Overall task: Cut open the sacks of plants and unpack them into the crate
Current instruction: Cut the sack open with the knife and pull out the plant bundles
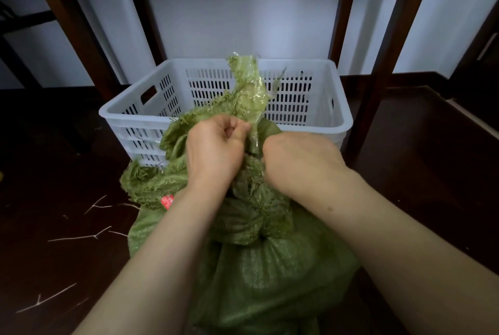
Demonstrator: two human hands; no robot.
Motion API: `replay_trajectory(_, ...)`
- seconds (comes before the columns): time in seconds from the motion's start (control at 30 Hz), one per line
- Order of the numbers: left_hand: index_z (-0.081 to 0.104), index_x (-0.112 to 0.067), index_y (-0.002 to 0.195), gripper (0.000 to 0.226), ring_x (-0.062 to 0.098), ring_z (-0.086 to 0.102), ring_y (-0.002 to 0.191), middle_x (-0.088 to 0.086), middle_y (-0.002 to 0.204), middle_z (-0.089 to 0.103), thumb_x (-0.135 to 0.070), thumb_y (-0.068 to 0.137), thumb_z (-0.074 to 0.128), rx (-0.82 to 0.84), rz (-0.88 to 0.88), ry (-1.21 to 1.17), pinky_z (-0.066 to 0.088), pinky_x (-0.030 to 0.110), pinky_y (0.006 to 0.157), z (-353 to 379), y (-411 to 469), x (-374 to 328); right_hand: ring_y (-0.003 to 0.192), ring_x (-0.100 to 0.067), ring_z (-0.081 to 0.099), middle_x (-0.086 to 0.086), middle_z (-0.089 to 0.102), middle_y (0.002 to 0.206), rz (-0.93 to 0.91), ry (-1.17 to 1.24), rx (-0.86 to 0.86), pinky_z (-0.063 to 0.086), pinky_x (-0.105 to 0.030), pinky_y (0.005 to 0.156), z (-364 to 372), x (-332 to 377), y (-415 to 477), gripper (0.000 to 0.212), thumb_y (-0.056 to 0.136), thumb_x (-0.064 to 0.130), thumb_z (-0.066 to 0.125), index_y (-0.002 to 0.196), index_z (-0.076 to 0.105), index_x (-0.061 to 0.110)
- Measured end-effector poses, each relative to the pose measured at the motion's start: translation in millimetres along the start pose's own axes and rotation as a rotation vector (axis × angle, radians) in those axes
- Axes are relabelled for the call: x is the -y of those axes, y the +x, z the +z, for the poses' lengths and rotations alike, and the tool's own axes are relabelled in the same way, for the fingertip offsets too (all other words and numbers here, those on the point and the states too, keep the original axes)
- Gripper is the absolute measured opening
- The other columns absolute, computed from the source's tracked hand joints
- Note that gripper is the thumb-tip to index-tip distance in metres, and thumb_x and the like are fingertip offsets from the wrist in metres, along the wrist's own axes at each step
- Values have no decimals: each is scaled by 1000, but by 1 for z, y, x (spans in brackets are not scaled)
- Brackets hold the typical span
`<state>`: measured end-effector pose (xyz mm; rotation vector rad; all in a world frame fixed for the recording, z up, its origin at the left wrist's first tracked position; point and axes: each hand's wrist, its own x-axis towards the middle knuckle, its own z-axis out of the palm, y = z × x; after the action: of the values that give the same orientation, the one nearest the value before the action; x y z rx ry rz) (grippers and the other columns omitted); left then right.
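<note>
A green woven sack (259, 267) stands upright on the dark floor right in front of me, its neck bunched and frayed. My left hand (216, 148) pinches the raised strip of the sack's top, which carries clear tape (251, 86). My right hand (299, 161) grips the bunched neck just to the right, its fingers curled out of sight in the fabric. Behind the sack sits a white slotted plastic crate (334, 107); its inside is mostly hidden by the sack. A small red label (167, 201) shows on the sack's left fold.
Dark wooden posts (383, 59) rise on both sides of the crate against a white wall. Thin dry twigs (81, 237) lie scattered on the floor at the left. A dark raised wooden ledge (445, 124) runs along the right.
</note>
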<state>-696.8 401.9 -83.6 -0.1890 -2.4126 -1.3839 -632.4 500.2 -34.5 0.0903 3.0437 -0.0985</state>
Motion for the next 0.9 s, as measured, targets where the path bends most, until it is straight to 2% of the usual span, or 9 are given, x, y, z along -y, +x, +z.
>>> replay_trajectory(0.17,58,-29,63,24,12,61,72,-11,69,63,-30,83,71,-21,-103,-18,53,35,81,-8,6,15,63,-15,46,0,47,71,-28,67,30,42,-32,62,-1,-11,0,34,97,24,48,65,41,17)
replay_trajectory(0.3,61,-23,68,21,14,56,68,-10,66,61,-34,85,68,64,-156,-55,49,30,74,-6,9,16,48,-8,43,8,52,55,43,452,259,34,-22,47,-11,-49,9,32,96,35,52,71,62,17)
replay_trajectory(0.4,60,-23,70,22,11,48,56,-9,61,55,-34,88,64,98,-176,-52,42,27,63,-9,11,21,33,-7,27,5,40,42,158,779,404,21,-14,36,-11,-85,11,30,96,33,53,75,61,12)
replay_trajectory(0.5,62,-21,75,18,11,45,56,-6,66,57,-32,89,63,155,-144,-143,40,25,58,-10,9,20,29,-4,21,4,37,45,232,1116,349,13,-9,32,5,-94,15,28,95,32,52,77,56,11)
replay_trajectory(0.6,63,-19,78,14,13,52,65,-2,71,62,-28,89,63,221,-134,-292,47,27,63,-5,5,9,31,-2,21,1,57,52,252,1368,178,14,-11,29,27,-78,23,34,79,39,68,82,62,6)
replay_trajectory(0.7,64,-16,80,13,15,56,69,4,74,63,-24,90,62,264,-136,-388,51,32,70,1,1,-2,33,-2,21,1,57,53,229,1479,121,15,-12,30,42,-57,30,35,69,37,77,83,60,9)
replay_trajectory(0.77,61,-16,75,19,9,51,60,-1,67,59,-24,92,59,282,-125,-399,47,20,62,2,-2,-7,31,-3,20,0,43,55,206,1556,114,14,-12,31,45,-51,34,26,73,28,78,77,57,13)
replay_trajectory(0.83,61,-18,76,19,11,48,59,-5,62,56,-28,92,58,314,-115,-361,41,13,56,0,-6,-9,30,-3,22,0,42,52,192,1614,82,14,-12,31,44,-51,38,24,76,21,76,72,56,11)
replay_trajectory(0.9,63,-21,89,4,15,52,71,-5,69,61,-22,90,59,360,-138,-392,45,20,67,-3,-8,-11,29,-3,24,4,47,45,180,1641,81,15,-12,29,43,-54,39,26,75,25,76,71,57,8)
